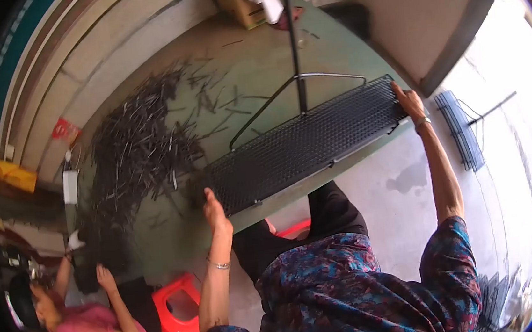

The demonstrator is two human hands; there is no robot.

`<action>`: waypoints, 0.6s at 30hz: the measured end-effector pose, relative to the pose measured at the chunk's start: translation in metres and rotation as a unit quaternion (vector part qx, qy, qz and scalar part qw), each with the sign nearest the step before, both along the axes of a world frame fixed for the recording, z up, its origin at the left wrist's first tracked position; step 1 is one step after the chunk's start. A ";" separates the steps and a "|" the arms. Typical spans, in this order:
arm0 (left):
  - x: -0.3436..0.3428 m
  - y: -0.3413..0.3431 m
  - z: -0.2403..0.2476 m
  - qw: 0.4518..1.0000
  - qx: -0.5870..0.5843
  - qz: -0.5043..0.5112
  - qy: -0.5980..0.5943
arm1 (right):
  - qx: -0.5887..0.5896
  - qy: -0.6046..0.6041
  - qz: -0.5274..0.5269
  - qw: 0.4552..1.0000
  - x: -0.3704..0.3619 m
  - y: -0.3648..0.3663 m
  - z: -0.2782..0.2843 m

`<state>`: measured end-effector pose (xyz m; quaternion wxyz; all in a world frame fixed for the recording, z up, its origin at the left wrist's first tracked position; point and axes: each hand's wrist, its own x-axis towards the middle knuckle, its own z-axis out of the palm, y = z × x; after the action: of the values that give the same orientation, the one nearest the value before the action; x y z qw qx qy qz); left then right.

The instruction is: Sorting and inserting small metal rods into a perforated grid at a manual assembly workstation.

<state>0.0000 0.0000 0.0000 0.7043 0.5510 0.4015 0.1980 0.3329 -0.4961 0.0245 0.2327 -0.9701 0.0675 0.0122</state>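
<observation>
A long black wire-mesh shelf (pixel 305 140) lies tilted across the near edge of the green table (pixel 324 35). A bent metal rod (pixel 262 112) and a tall black pole (pixel 292 29) rise from its far side. My left hand (pixel 216 210) grips the shelf's left end, with the fingers partly hidden behind it. At the far right corner, my right hand (pixel 409 102) is closed around the other end. Small hooks or clips line the shelf's near edge.
Left of the shelf, a big heap of thin dark strips (pixel 138 130) covers the table. A cardboard box (pixel 239 8) stands at the back. At lower left a co-worker in a pink top (pixel 96 329) sits by a red stool (pixel 178 309). Another black rack (pixel 461 129) rests on the floor at right.
</observation>
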 end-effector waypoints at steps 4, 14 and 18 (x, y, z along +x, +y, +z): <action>-0.023 0.005 0.007 0.999 0.026 -0.008 0.036 | -0.053 -0.076 0.129 0.987 0.020 -0.024 -0.051; -0.023 -0.006 0.012 0.991 -0.005 0.104 -0.084 | -0.163 -0.125 0.135 0.969 0.063 -0.109 -0.079; -0.043 0.039 0.007 0.771 0.590 0.060 0.232 | -0.066 -0.109 0.023 0.992 0.016 -0.025 -0.032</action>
<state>-0.0434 0.0391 0.0072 0.1131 0.8622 0.3889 0.3042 0.3493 -0.5207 -0.0075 0.1735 -0.9802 0.0200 -0.0929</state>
